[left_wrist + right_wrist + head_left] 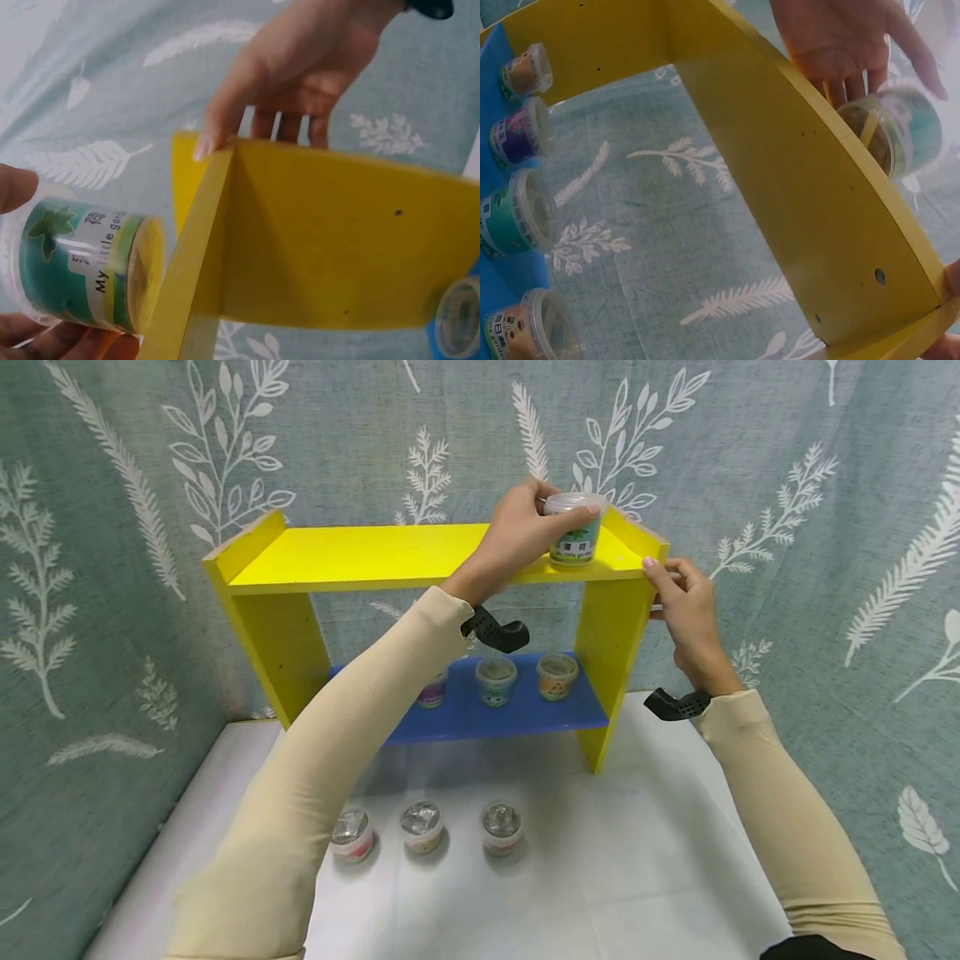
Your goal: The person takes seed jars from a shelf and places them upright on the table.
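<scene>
My left hand [517, 531] grips a clear-lidded plastic cup [576, 547] with a green label, thumb on the near side. The label, reading "My little garden" with a leaf picture, shows in the left wrist view on the cup [82, 259]. Its base is close over the right end of the yellow top board [375, 547]. My right hand [692, 618] holds the yellow shelf's right side panel [617, 652] near its top corner, thumb on the front edge and fingers behind. In the right wrist view the cup [911, 135] overlaps the board's edge.
Several similar cups stand on the blue lower shelf [465, 724], including a teal cup [496, 683] and an orange cup [557, 678]. My left forearm covers part of that row. Three cups, one a white cup [502, 831], stand on the white table [600, 877]. A patterned curtain [360, 435] hangs behind.
</scene>
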### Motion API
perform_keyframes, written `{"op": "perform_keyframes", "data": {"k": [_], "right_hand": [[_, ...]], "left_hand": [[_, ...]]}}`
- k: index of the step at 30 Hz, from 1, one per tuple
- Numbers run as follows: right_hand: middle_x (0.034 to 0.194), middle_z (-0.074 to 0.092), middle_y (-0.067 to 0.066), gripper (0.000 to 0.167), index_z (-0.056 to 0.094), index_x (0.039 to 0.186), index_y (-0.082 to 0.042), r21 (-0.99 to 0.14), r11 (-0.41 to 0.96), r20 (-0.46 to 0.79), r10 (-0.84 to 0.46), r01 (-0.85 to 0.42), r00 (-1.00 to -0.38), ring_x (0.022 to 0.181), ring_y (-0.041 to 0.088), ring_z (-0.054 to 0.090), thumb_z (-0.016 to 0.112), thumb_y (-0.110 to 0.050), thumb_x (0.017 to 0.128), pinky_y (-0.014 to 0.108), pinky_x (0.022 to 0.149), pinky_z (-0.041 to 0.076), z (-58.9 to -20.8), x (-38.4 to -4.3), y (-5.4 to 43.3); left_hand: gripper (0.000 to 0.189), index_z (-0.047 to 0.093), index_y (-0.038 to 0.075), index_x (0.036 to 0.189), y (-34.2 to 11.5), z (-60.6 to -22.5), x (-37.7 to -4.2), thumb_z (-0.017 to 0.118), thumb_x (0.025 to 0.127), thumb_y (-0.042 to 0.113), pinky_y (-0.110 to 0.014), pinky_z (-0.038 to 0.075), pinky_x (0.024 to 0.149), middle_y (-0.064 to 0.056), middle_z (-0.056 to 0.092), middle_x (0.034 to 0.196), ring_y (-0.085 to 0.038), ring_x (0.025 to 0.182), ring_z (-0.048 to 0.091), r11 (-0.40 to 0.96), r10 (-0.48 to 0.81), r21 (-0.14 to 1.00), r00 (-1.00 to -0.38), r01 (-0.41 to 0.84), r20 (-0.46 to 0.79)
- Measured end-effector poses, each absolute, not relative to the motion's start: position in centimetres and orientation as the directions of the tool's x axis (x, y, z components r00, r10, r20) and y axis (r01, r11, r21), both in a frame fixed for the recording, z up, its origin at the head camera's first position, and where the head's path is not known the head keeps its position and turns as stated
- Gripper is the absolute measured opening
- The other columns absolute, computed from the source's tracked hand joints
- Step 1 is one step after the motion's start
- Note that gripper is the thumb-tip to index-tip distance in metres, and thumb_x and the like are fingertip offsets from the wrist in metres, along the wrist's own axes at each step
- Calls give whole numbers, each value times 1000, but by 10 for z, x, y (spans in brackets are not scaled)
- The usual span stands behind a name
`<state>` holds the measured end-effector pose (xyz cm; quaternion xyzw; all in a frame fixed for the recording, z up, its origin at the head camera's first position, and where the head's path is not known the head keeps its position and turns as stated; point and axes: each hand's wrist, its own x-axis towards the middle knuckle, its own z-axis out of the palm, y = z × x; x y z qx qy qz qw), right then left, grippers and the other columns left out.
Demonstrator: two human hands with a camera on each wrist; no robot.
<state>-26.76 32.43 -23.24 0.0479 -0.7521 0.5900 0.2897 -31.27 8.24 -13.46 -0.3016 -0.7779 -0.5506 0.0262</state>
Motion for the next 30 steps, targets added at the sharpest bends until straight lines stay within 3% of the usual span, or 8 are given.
{"op": "perform_keyframes", "data": {"k": [11,23,30], "right_hand": [[111,62,4,39,65,122,-16,-875,289,466,276,-390,-841,90,18,61,64,-48,100,25,73,54,-229,-266,322],[109,62,3,37,64,121,-17,-869,300,470,259,-392,-844,89,18,62,63,-48,101,25,74,54,-230,-262,322],[109,62,0,39,64,124,-18,-862,331,474,262,-383,-841,91,17,62,62,-49,101,24,74,54,-229,-261,320]], "left_hand": [[57,50,9,135,69,-143,-289,78,92,35,-31,55,82,-7,65,112,-19,97,65,127,450,828,-776,546,442],[60,51,11,140,59,-160,-264,77,93,39,-30,52,73,-8,62,101,-21,87,59,171,500,799,-750,577,434],[58,52,9,138,51,-174,-253,77,93,37,-29,53,76,-7,62,103,-21,91,59,176,554,759,-700,627,450]]}}
